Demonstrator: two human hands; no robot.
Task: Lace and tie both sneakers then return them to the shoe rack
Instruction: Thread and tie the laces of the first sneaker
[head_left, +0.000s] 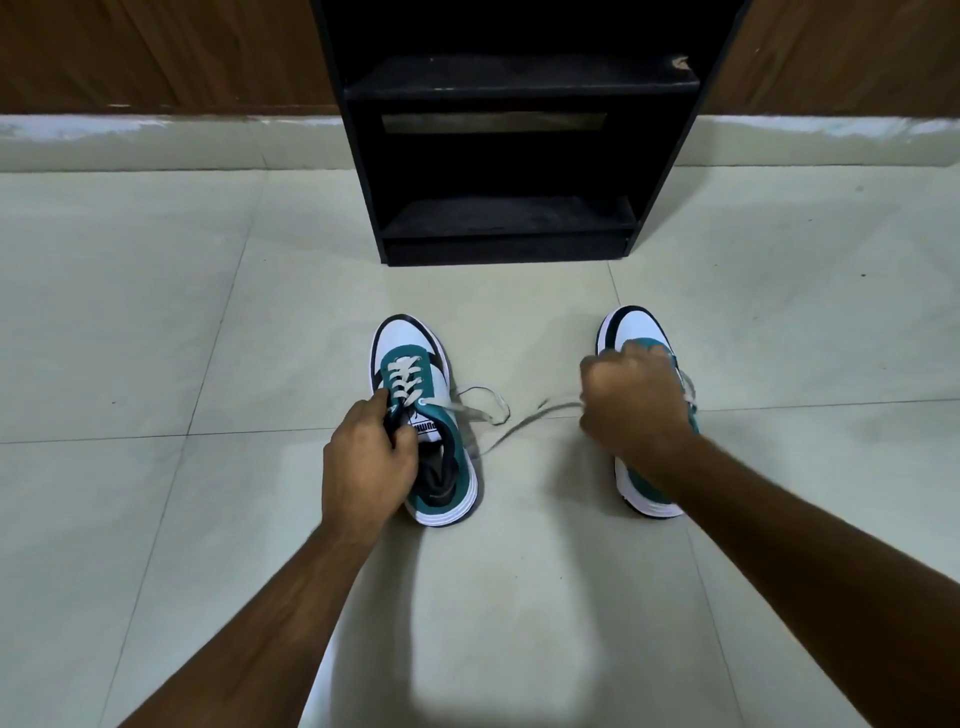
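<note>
Two white, teal and black sneakers stand on the tiled floor, toes toward the rack. The left sneaker (415, 364) has pale laces crossed through most of its eyelets. My left hand (366, 457) grips its tongue and collar on the left side. A loose lace end (488, 410) runs blurred from its top right eyelet across the floor to my right hand (631, 410), which is closed on it. That hand hovers over the right sneaker (636, 327) and hides most of it, so its lacing cannot be judged.
A black shoe rack (511, 156) stands straight ahead against a brown wooden wall, with two open shelves showing nothing on them. Pale floor tiles (156, 312) spread on both sides and toward me.
</note>
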